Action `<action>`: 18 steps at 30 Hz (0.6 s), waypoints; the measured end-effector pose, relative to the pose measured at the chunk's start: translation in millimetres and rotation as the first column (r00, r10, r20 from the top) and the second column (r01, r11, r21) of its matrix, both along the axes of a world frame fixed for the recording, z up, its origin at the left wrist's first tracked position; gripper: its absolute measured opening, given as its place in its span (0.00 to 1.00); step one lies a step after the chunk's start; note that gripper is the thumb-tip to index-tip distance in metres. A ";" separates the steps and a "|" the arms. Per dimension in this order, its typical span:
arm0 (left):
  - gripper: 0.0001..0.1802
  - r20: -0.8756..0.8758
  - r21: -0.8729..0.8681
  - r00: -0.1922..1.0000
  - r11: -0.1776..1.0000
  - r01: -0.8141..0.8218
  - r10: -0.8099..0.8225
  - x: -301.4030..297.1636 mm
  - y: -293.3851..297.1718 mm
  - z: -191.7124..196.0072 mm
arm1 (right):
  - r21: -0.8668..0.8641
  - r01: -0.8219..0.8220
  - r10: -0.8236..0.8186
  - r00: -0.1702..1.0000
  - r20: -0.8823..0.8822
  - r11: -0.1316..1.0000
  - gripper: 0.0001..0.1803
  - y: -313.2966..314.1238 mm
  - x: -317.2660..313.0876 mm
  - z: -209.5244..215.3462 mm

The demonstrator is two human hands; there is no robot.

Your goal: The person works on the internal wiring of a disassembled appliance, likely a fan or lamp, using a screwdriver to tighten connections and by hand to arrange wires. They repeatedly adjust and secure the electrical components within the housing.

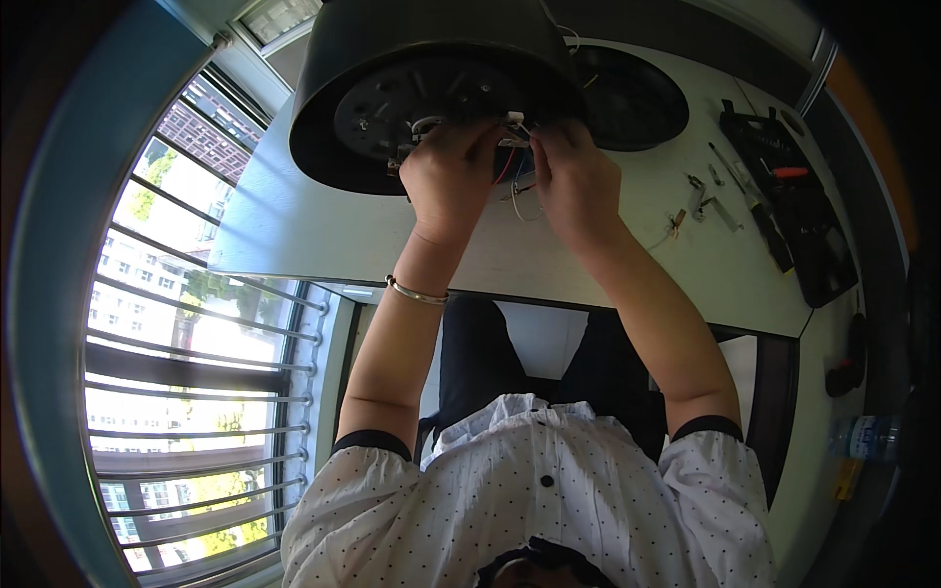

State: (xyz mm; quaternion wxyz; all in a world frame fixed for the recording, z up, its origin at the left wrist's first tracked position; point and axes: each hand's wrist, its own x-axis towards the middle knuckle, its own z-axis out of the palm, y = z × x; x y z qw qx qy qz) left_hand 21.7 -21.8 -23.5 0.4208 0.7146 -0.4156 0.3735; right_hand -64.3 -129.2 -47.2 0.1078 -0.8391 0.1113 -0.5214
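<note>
A black, round appliance housing point(333, 88) lies tipped on the table with its open underside facing me. Inside it are a dark metal plate point(377, 113), small metal fittings and thin red, blue and white wires. My left hand point(446, 181) reaches into the opening, its fingers closed beside a small white connector point(514, 118); what they hold is hidden. Close to its right, my right hand point(580, 181) pinches a thin wire point(529, 129) between thumb and fingers. A loose white wire loop point(527, 211) hangs below the fingertips.
A round black cover point(637, 98) lies behind my right hand. Farther right are small metal brackets point(701, 201), a small wired part point(676, 223), a screwdriver point(769, 235) and an open black tool case point(818, 230). A bottle point(867, 437) is at the right edge; a barred window point(196, 392) is left.
</note>
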 end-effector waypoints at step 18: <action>0.04 0.084 0.026 0.996 1.000 -0.016 0.014 2.9 -0.4 -0.5 | -0.006 -0.057 0.057 0.998 0.019 0.998 0.09 0.1 0.1 -0.3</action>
